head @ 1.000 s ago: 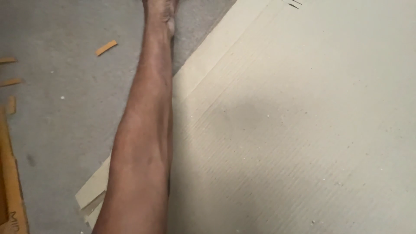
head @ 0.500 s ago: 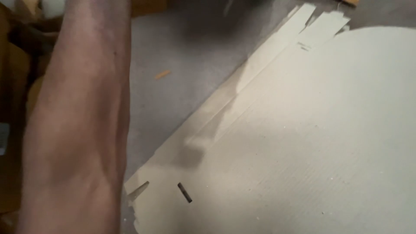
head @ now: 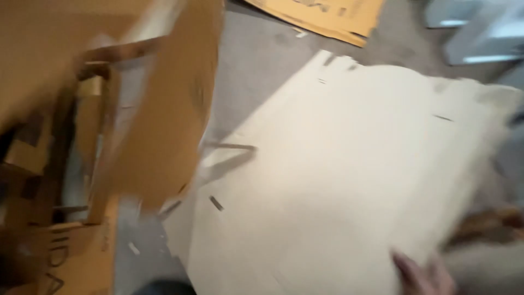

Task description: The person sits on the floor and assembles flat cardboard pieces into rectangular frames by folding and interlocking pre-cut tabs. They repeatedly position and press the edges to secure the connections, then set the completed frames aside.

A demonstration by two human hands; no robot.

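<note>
A large pale cardboard sheet with small slots lies across the grey floor, filling the middle and right of the blurred head view. My right hand shows at the bottom right, its fingers over the sheet's near edge and seemingly gripping it. That right edge looks slightly raised and smeared by motion. My left hand is out of the picture.
A brown cardboard box with open flaps stands close at the left. Another flat brown cardboard piece lies at the top. Pale grey objects sit at the top right, and a brown scrap lies beside the sheet's right edge.
My left forearm, which filled the left side before, is gone from view. The view has swung, bringing in the brown box at left. My right hand now appears at the sheet's near edge.
</note>
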